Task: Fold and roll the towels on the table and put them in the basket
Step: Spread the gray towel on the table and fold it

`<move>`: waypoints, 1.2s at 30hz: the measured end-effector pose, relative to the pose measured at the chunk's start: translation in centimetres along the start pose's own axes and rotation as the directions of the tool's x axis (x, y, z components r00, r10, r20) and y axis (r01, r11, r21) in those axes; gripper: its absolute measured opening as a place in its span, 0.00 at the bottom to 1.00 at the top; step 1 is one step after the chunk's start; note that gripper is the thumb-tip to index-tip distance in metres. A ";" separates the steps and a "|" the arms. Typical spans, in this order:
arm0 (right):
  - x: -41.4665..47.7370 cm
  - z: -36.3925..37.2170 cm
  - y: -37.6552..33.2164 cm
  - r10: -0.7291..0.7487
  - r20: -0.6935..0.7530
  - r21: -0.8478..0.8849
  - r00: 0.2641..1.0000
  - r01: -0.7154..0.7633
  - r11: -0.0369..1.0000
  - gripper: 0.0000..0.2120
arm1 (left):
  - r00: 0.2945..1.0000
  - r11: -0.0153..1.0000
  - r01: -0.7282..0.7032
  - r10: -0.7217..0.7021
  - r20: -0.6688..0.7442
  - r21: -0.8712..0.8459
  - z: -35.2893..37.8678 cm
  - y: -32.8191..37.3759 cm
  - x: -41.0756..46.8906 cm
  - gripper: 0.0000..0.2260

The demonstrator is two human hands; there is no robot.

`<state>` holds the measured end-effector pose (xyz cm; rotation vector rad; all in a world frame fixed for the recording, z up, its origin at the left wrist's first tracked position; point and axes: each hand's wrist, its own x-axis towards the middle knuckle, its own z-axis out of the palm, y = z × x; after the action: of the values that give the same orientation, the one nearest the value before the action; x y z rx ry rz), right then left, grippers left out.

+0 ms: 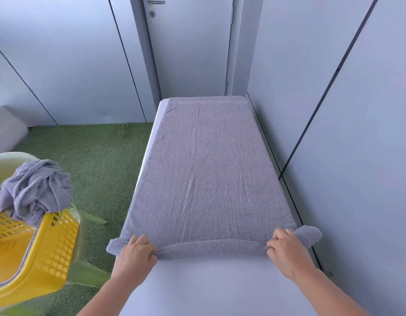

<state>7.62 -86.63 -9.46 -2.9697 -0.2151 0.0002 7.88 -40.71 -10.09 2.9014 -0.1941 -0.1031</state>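
Towel [209, 174] flat on table [209, 290], rolled near edge in pinch of left hand [136, 252], right hand [286, 249]

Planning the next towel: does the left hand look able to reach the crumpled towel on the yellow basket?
Likely yes once freed: left hand grips the spread towel, but nothing stands between it and the crumpled towel.

Bright, cool, even daylight with barely any shadows (wide-angle bending at the edges, lower-left corner blurred).
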 end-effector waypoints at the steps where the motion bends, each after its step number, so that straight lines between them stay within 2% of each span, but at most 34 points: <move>1: 0.1 0.2 0.1 0.008 0.001 0.015 1.000 -0.008 1.000 0.12 | 1.000 1.000 0.014 -0.014 -0.013 -0.011 -0.1 0.1 0.1 0.09; 5: 0.4 1.0 0.4 0.095 0.016 0.121 0.995 -0.096 0.988 0.09 | 0.997 0.996 0.067 -0.069 -0.030 -0.062 -0.5 0.7 0.4 0.04; 9: 0.3 0.4 -0.1 0.121 0.022 0.193 0.992 -0.123 0.974 0.14 | 0.996 0.993 0.038 -0.047 -0.070 -0.116 -0.4 0.9 0.2 0.12; 12: 0.3 0.9 0.4 0.064 0.039 0.113 0.997 -0.068 0.991 0.20 | 0.999 0.997 -0.009 0.006 -0.039 -0.079 -0.2 0.8 0.0 0.17; 14: 0.5 1.1 0.5 0.043 0.050 0.031 0.998 -0.045 0.999 0.21 | 0.999 0.999 -0.036 0.036 -0.016 -0.033 0.1 0.5 0.1 0.19; 16: 1.0 0.8 0.1 0.053 0.070 -0.044 0.996 -0.050 0.998 0.15 | 0.999 0.999 -0.050 0.050 -0.022 0.003 0.3 0.1 0.5 0.15; 18: 1.5 0.3 -0.1 0.044 0.112 -0.099 0.993 -0.033 0.995 0.07 | 0.998 0.998 -0.050 0.052 -0.038 0.045 0.0 0.1 0.9 0.06; 22: 1.5 -0.3 0.0 0.013 0.176 -0.119 0.984 0.008 0.993 0.06 | 0.993 0.984 -0.103 0.109 -0.035 0.147 -1.0 0.7 0.8 0.06; 26: 1.0 -0.6 -0.1 0.029 0.154 -0.065 0.988 -0.020 0.998 0.13 | 0.995 0.982 -0.076 0.086 -0.047 0.172 -1.1 0.9 0.5 0.08; 28: 1.3 -0.7 -0.2 0.040 0.152 0.002 0.988 -0.041 0.999 0.13 | 0.995 0.985 -0.072 0.082 -0.062 0.157 -0.8 0.8 0.9 0.09; 31: 1.9 -1.0 -0.4 0.088 0.136 0.078 0.987 -0.100 0.992 0.08 | 0.997 0.999 -0.023 0.026 -0.076 0.035 -0.6 0.8 1.4 0.07; 33: 1.8 -0.6 -0.2 0.100 0.138 0.122 0.985 -0.117 0.986 0.10 | 0.995 1.000 0.005 -0.007 -0.099 -0.027 -0.6 0.9 1.5 0.06; 36: 1.2 0.0 0.4 0.071 0.127 0.067 0.989 -0.080 0.995 0.13 | 0.992 0.999 -0.036 0.032 -0.118 -0.037 -0.4 0.8 1.3 0.06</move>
<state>8.90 -86.81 -9.53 -2.9063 -0.1145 0.1986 9.12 -41.53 -9.54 2.8528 -0.2182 0.0690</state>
